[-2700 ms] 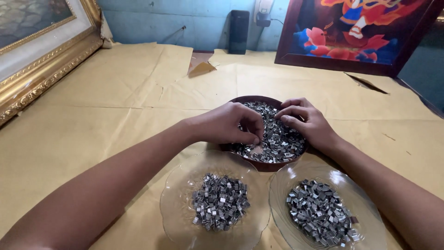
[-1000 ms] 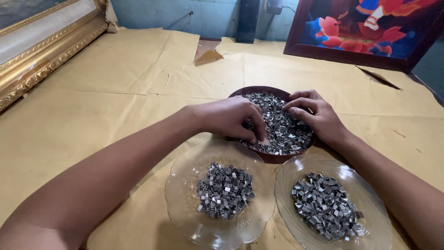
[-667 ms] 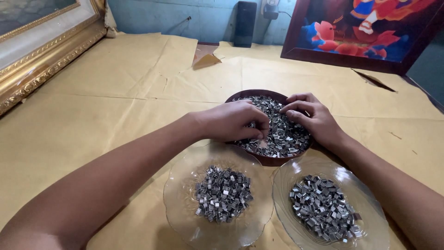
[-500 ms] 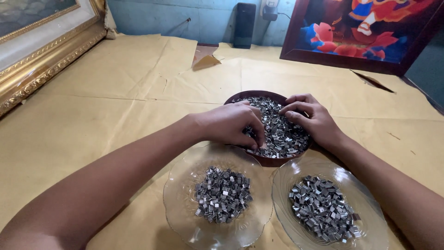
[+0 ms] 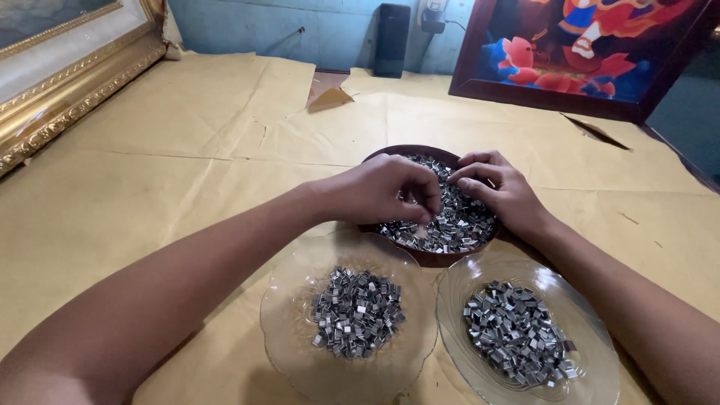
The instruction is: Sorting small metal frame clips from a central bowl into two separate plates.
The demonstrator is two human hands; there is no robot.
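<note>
Hands, left (image 5: pixel 379 189) and right (image 5: pixel 499 191), hover in the brown bowl (image 5: pixel 390 154) on the worktop, fingers pinched shut on small metal clips (image 5: pixel 454 217); a slack pinch could scatter clips past the glass plates (image 5: pixel 289 300) onto the paper (image 5: pixel 187 187)

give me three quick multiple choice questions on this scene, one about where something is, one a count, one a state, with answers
1. Where are both hands?
A. over the brown bowl
B. over the left glass plate
C. on the gold frame

2. How many clear glass plates hold metal pieces?
A. one
B. two
C. four

3. How is the brown bowl?
A. empty
B. turned over
C. holding many small metal pieces

Answers:
1 A, the left hand and right hand pick at the pile in the brown bowl.
2 B, a left glass plate and a right glass plate sit nearest the camera.
3 C, shiny metal pieces fill it.
</note>
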